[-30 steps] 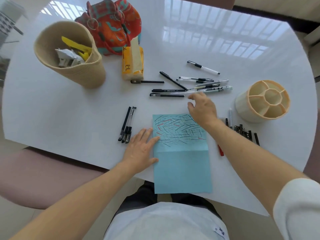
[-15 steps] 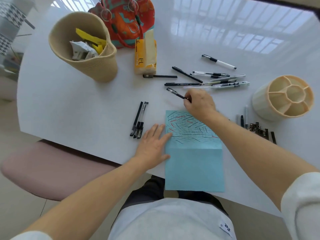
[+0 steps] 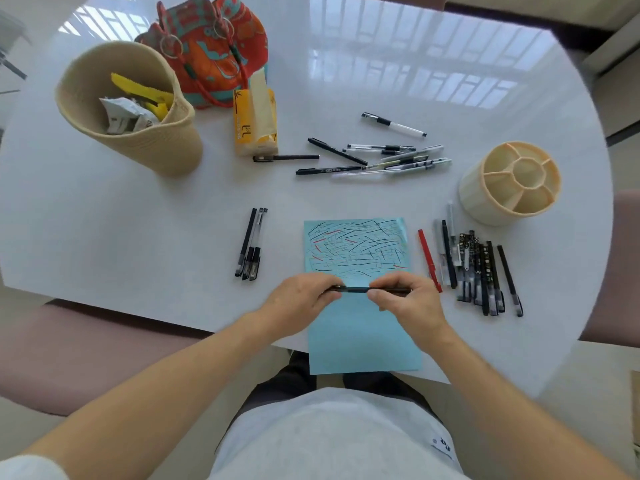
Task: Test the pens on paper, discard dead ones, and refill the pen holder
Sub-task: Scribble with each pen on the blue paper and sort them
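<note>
Head view: the left hand and the right hand are each pinching one end of a black pen, fingers clamped on it, holding it level above the blue paper, which is lying on the white desk and showing scribbled test lines on its upper half. Three pens are lying left of the paper; a row of pens is lying right of it, near the beige pen holder. A loose cluster of pens is resting farther back. A woven basket is holding crumpled scraps.
</note>
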